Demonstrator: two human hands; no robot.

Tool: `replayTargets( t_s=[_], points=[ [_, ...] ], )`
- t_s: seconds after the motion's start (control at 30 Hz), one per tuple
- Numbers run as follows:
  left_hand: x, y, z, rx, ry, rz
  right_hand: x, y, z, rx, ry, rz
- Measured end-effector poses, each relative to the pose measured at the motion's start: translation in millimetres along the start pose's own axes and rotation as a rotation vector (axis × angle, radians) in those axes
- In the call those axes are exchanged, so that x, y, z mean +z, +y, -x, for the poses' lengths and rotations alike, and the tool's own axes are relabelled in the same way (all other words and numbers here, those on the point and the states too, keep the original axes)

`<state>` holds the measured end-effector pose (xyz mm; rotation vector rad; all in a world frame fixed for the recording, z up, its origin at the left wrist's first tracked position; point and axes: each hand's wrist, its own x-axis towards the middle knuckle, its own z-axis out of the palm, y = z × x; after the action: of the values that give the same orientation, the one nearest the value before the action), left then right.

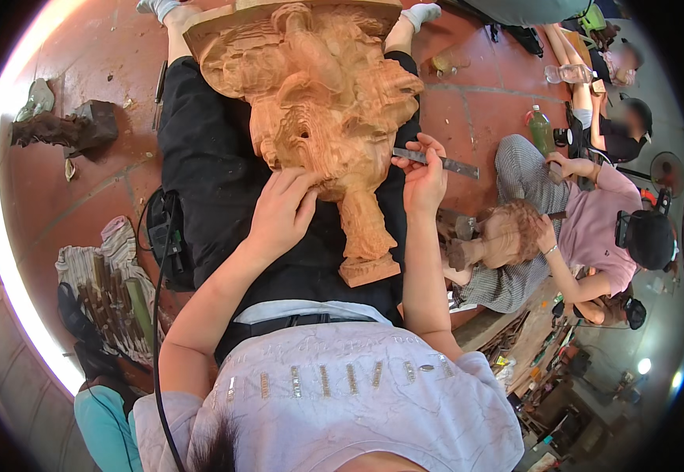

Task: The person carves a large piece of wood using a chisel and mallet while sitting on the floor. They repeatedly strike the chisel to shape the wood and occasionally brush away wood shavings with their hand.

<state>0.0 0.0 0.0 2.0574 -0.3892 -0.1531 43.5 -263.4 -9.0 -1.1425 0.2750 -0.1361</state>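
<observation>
A large carved piece of light orange-brown wood (318, 102) lies across my lap and between my legs, its wide base away from me. Its narrow end, with a small square block, points toward my belly. My left hand (283, 208) presses on the left side of the carving, fingers curled over its surface and the thumb close to them. To the right of the carving, my right hand (424, 177) grips a flat, dark metal blade (460, 167) between thumb and fingers. The blade's left end reaches to the carving's edge; whether it touches the wood, I cannot tell.
At left, a striped cloth (122, 252) holds several carving tools, and a dark wooden piece (82, 127) lies on the red tile floor. On the right, a person in a pink shirt (603, 228) works on another carving (507, 232). Beyond stands a green bottle (541, 132).
</observation>
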Motion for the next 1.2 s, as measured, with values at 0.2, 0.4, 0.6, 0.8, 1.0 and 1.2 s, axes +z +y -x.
replayTargets(
  t_s=[0.2, 0.4, 0.6, 0.8, 1.0, 1.2],
  points=[
    [21.0, 12.8, -29.5, 0.157, 0.097, -0.357, -9.7, -11.4, 15.8, -0.029, 0.141, 0.08],
    [29.9, 8.2, -21.5, 0.197, -0.012, -0.389, -31.3, -12.2, 23.4, -0.029, 0.171, 0.058],
    [26.4, 15.5, -0.2, 0.238, -0.136, -0.388, -14.2, -15.9, 19.1, -0.005, 0.183, 0.082],
    [27.6, 14.3, 10.2, 0.187, -0.067, -0.221, -2.2, -21.6, 9.8, 0.101, -0.004, 0.191],
    [19.3, 21.7, 0.3, -0.234, -0.068, 0.475, 33.4, -56.5, 20.7, 0.365, -0.31, 0.512],
    [15.1, 33.3, -36.6, -0.265, -0.044, 0.959, 65.7, -56.2, 41.5, 0.437, -0.523, 0.598]
  ],
)
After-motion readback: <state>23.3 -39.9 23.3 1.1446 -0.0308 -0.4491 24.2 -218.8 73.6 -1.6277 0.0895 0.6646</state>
